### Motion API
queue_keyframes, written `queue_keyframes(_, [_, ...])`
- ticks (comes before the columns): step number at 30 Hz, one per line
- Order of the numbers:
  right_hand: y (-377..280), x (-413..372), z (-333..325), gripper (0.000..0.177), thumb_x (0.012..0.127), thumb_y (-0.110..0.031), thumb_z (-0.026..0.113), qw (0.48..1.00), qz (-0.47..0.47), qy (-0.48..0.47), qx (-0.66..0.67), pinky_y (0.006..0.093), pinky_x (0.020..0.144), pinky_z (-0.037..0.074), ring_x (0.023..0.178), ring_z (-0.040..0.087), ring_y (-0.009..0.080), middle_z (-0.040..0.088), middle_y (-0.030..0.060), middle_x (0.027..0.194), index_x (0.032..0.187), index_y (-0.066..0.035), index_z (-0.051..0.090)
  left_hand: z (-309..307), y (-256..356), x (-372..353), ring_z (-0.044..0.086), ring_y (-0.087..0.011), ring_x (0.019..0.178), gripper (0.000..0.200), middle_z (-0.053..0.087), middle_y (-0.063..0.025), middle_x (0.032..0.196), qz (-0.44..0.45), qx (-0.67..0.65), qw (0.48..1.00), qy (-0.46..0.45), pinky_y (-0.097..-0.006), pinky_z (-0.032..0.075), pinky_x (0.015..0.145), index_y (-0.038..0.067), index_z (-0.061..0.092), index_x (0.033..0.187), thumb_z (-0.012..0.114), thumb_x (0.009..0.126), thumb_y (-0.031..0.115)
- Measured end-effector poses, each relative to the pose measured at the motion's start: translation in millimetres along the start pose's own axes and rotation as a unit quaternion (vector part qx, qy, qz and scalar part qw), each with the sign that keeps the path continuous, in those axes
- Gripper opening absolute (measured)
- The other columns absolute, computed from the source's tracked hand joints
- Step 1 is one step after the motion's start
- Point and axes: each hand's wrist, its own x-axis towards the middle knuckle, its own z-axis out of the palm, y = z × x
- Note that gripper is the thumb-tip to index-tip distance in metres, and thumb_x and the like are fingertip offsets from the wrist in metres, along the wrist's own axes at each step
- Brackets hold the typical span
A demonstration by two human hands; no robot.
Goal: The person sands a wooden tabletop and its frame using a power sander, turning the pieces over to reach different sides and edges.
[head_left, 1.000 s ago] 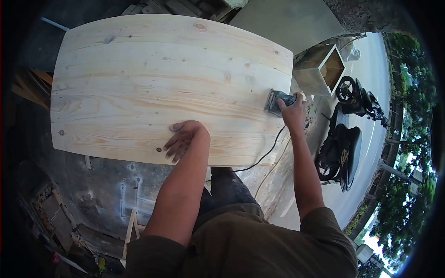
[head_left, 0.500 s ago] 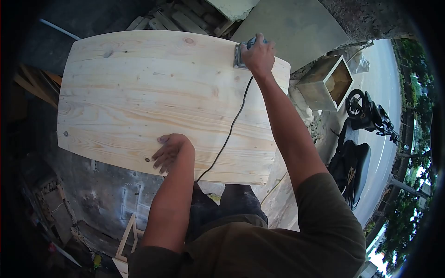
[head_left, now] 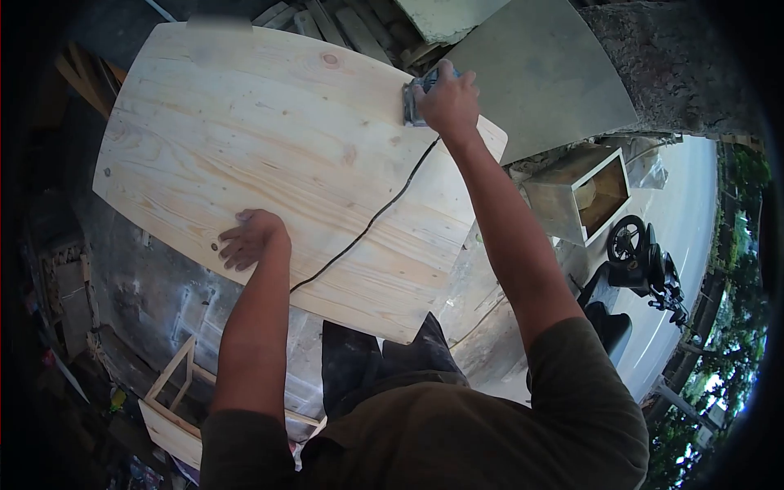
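Note:
A broad pale wooden panel (head_left: 245,139) with knots and grain lines lies in front of me. At its far right part, my right hand (head_left: 451,104) is wrapped over the top of a palm sander (head_left: 414,102), whose flat base rests on the panel near the far edge. A black cord (head_left: 369,224) trails from the sander across the wood to the near edge. My left hand (head_left: 255,238) lies on the panel near the close edge, fingers spread, beside a dark knot (head_left: 215,246). It holds nothing.
A large grey-green sheet (head_left: 539,90) leans behind the panel, with stacked boards (head_left: 343,33) beside it. To the right stand an open box (head_left: 572,192) and a motorcycle (head_left: 637,261) near the road. A wooden frame (head_left: 175,392) sits at lower left.
The view has turned, so the panel now appears tilted, its left end higher. My right hand stays on the sander near the far edge; my left hand still lies by the same knot.

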Motion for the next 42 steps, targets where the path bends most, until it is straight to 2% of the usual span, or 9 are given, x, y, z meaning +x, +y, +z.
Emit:
queue_keyframes(9, [52.4, -263.4, -76.7, 0.054, 0.083, -0.028, 0.087, 0.972, -0.113, -0.201, 0.033, 0.0501, 0.081, 0.058, 0.107, 0.059, 0.0432, 0.053, 0.0229, 0.119, 0.129, -0.014, 0.062, -9.7, -6.5, -11.5, 0.021, -0.0670, 0.153, 0.082, 0.022, -0.0311, 0.172, 0.021, -0.045, 0.998, -0.024, -0.0753, 0.017, 0.122, 0.002, 0.032, 0.166, 0.036, 0.102, 0.052])
queue_keyframes(16, [124.4, -159.1, -71.1, 0.066, 0.086, -0.037, 0.086, 0.998, -0.005, -0.053, -0.040, 0.0549, 0.094, 0.056, 0.117, 0.062, 0.0466, 0.056, 0.0244, 0.126, 0.141, -0.016, 0.057, -38.8, -2.6, -5.1, 0.012, -0.0666, 0.155, 0.084, 0.012, -0.0278, 0.176, 0.042, -0.037, 0.991, -0.122, -0.0751, 0.013, 0.124, 0.001, 0.024, 0.169, 0.036, 0.104, 0.055])
queue_keyframes(20, [136.9, -59.0, -53.2, 0.072, 0.088, -0.043, 0.083, 0.998, 0.002, -0.015, -0.055, 0.0547, 0.102, 0.055, 0.121, 0.063, 0.0495, 0.058, 0.0297, 0.133, 0.148, -0.014, 0.055, -88.0, -49.5, -40.8, 0.020, -0.0476, 0.160, 0.079, 0.027, -0.0256, 0.173, 0.439, -0.149, 0.880, -0.108, -0.0622, 0.016, 0.129, -0.002, 0.037, 0.163, 0.052, 0.105, 0.049])
queue_keyframes(27, [117.4, -145.5, -69.4, 0.069, 0.083, -0.030, 0.086, 0.989, -0.121, -0.079, -0.032, 0.0560, 0.095, 0.055, 0.112, 0.064, 0.0501, 0.057, 0.0276, 0.123, 0.141, -0.010, 0.054, -181.2, -269.4, -200.5, 0.015, -0.0369, 0.164, 0.078, 0.023, -0.0137, 0.177, 0.616, -0.159, 0.723, -0.269, -0.0603, 0.014, 0.131, 0.005, 0.033, 0.167, 0.053, 0.105, 0.050])
queue_keyframes(30, [104.2, -240.3, -83.2, 0.073, 0.080, -0.025, 0.088, 0.977, -0.178, -0.116, 0.011, 0.0555, 0.094, 0.055, 0.111, 0.063, 0.0493, 0.056, 0.0257, 0.121, 0.141, -0.009, 0.054, -205.2, -352.7, -248.0, 0.014, -0.0319, 0.166, 0.079, 0.023, -0.0124, 0.177, 0.605, -0.230, 0.701, -0.300, -0.0581, 0.012, 0.132, 0.007, 0.033, 0.167, 0.059, 0.101, 0.040])
queue_keyframes(35, [76.5, -387.9, -107.9, 0.072, 0.077, -0.025, 0.087, 0.935, -0.281, -0.215, 0.015, 0.0570, 0.089, 0.059, 0.110, 0.062, 0.0496, 0.051, 0.0247, 0.123, 0.138, -0.010, 0.053, -223.1, -440.7, -282.4, 0.017, -0.0368, 0.164, 0.080, 0.023, -0.0156, 0.177, 0.682, -0.039, 0.658, -0.318, -0.0566, 0.023, 0.130, 0.007, 0.041, 0.163, 0.067, 0.092, 0.034])
queue_keyframes(37, [71.9, -427.8, -107.4, 0.077, 0.077, -0.026, 0.086, 0.902, -0.349, -0.254, 0.024, 0.0568, 0.086, 0.060, 0.113, 0.060, 0.0497, 0.051, 0.0251, 0.124, 0.145, -0.011, 0.052, -212.3, -484.6, -302.6, 0.027, -0.0421, 0.160, 0.072, 0.026, -0.0195, 0.175, 0.616, -0.100, 0.694, -0.359, -0.0553, 0.027, 0.128, 0.006, 0.046, 0.160, 0.064, 0.097, 0.037])
queue_keyframes(39, [64.5, -453.4, -105.4, 0.077, 0.078, -0.026, 0.086, 0.885, -0.379, -0.269, 0.039, 0.0575, 0.088, 0.059, 0.114, 0.059, 0.0508, 0.049, 0.0256, 0.126, 0.144, -0.011, 0.052, -224.2, -502.3, -298.5, 0.039, -0.0441, 0.154, 0.072, 0.033, -0.0225, 0.171, 0.384, -0.016, 0.612, -0.692, -0.0548, 0.031, 0.126, 0.007, 0.043, 0.161, 0.056, 0.103, 0.047])
queue_keyframes(42, [63.4, -440.4, -98.6, 0.077, 0.078, -0.025, 0.087, 0.886, -0.376, -0.266, 0.049, 0.0580, 0.092, 0.059, 0.116, 0.058, 0.0516, 0.048, 0.0262, 0.128, 0.145, -0.012, 0.051, -168.7, -563.6, -321.0, 0.047, -0.0389, 0.149, 0.073, 0.050, -0.0221, 0.162, 0.380, -0.129, 0.502, -0.766, -0.0518, 0.036, 0.122, 0.020, 0.045, 0.163, 0.040, 0.107, 0.066])
